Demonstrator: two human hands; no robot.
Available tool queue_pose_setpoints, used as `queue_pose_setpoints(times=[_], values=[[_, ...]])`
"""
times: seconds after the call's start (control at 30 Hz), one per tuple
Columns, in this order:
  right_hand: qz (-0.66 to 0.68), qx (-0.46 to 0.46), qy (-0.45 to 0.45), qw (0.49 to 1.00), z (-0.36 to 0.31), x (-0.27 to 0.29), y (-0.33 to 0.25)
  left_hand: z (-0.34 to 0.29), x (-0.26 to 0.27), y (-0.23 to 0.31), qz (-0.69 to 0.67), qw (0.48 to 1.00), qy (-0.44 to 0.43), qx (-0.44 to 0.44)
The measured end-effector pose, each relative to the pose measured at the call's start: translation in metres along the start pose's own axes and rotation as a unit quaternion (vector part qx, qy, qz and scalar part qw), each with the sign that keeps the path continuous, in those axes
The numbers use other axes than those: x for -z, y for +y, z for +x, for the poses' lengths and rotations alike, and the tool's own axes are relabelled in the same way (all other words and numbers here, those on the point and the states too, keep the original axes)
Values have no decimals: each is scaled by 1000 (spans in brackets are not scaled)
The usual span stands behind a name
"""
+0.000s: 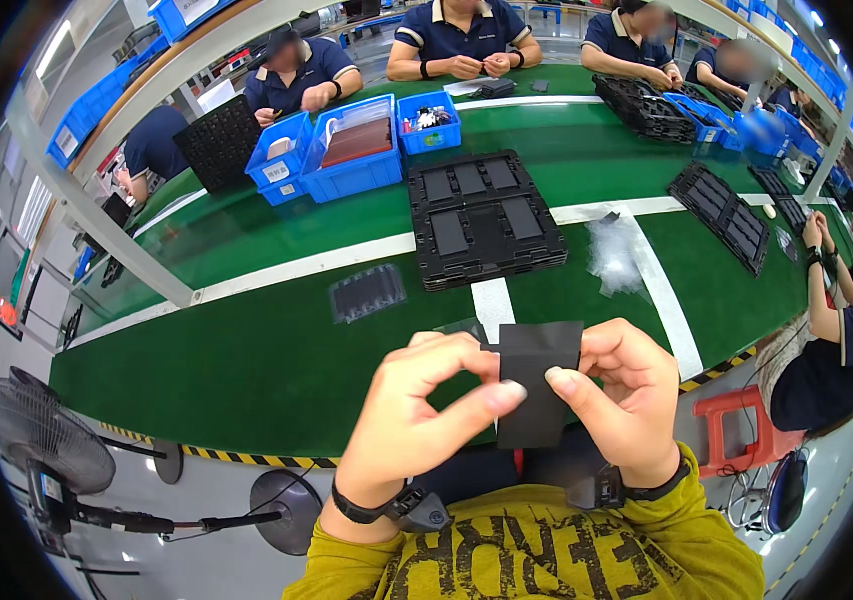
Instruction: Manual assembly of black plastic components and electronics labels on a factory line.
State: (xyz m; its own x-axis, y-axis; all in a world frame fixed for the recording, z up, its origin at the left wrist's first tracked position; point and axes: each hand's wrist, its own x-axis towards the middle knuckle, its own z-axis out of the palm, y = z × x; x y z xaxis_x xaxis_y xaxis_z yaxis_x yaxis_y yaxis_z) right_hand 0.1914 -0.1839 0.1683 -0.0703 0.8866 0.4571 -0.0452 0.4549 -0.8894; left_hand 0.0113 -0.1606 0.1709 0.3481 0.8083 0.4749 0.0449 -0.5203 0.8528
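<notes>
A flat black rectangular piece point(536, 385) is held upright in front of my chest by both hands. My left hand point(416, 415) pinches its left edge with thumb and forefinger. My right hand point(626, 395) grips its right side, thumb on the front face. Both wrists wear black straps. On the green table just beyond my hands lies a small ribbed clear packet point(367, 292). A stack of black moulded trays point(481, 215) stands further out, and a crumpled clear plastic bag point(614, 255) lies to its right.
Blue bins point(351, 150) stand at the far left of the table. More black trays point(721, 210) lie to the right. Several people sit around the table working. A floor fan point(41, 435) stands at lower left and a red stool point(736, 430) at right.
</notes>
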Motion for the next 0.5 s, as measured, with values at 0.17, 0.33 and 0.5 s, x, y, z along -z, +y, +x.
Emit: queue_pose_setpoints(times=[0.17,0.33,0.5], values=[[70,-62,26,995,1,-6,8,-4,-9,-8,19,997,75,1],[59,-52,-29,997,-20,-4,44,-3,-9,-14,47,992,115,-5],[362,-171,-116,909,-13,-19,45,4,-8,-39,-171,973,122,-94]])
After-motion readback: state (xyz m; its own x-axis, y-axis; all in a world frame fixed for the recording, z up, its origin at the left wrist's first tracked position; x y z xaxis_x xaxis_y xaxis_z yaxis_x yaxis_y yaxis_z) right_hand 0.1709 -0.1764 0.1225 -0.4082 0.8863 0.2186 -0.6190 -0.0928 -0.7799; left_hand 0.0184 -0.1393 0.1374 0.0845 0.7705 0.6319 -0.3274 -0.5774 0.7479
